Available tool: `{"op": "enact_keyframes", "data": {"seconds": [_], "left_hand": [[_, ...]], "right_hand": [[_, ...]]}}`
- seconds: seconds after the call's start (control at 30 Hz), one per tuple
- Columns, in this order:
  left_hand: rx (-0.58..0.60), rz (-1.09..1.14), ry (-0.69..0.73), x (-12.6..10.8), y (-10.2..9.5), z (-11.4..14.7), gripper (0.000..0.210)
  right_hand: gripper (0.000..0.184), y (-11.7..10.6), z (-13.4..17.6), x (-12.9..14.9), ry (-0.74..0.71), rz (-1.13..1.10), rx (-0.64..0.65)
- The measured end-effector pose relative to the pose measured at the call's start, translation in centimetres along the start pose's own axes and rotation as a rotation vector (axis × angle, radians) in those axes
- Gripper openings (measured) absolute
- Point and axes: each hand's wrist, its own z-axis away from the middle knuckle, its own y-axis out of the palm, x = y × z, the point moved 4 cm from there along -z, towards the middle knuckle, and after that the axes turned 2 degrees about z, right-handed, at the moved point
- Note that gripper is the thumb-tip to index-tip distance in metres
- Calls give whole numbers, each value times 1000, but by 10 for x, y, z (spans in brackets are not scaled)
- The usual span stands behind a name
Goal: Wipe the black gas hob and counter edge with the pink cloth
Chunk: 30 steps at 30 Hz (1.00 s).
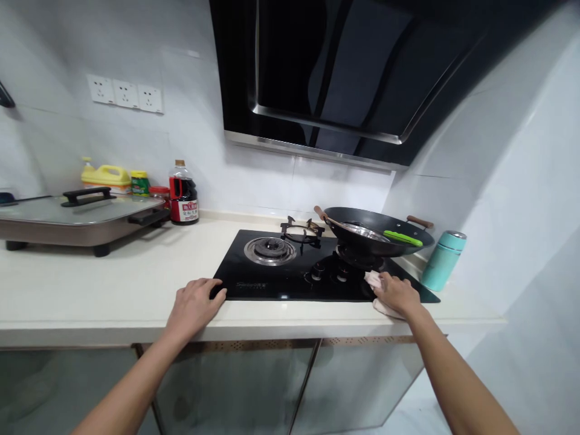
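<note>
My right hand is closed on a pale pink cloth, pressed to the front right part of the black glass gas stove. Part of the cloth hangs out under the palm onto the counter edge. My left hand rests on the counter at the stove's front left corner, thumb and fingers apart, holding nothing. The left burner is bare, and its black pan support sits behind it on the stove. Two control knobs stand between my hands.
A black wok with a green-handled utensil and a metal lid or strainer sits on the right burner. A turquoise bottle stands right of it. Leftward are a soy sauce bottle and a lidded electric pan. A range hood hangs overhead.
</note>
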Motion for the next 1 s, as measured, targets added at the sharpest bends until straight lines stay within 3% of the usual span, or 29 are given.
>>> {"op": "enact_keyframes", "data": {"seconds": [0.13,0.3,0.43,0.57,0.7,0.83,1.0], "left_hand": [[-3,-3,-4,0,1,0,51],[-5,19,-12,3,2,0,52],[-3,31,-19,4,1,0,51],[-17,31,-15,7,0,-1,49],[-29,27,8,9,3,-2,49],[-22,28,23,8,6,-2,51],[-28,14,15,3,3,-1,55]], "right_hand": [[30,-2,-7,16,-95,-42,-21],[44,-9,-47,44,-188,-164,-74],[37,1,-85,77,-334,-228,10],[34,10,-99,82,-342,-240,95],[35,9,-79,65,-285,-211,107],[43,5,-34,48,-186,-144,72],[45,2,24,60,-232,-101,30]]}}
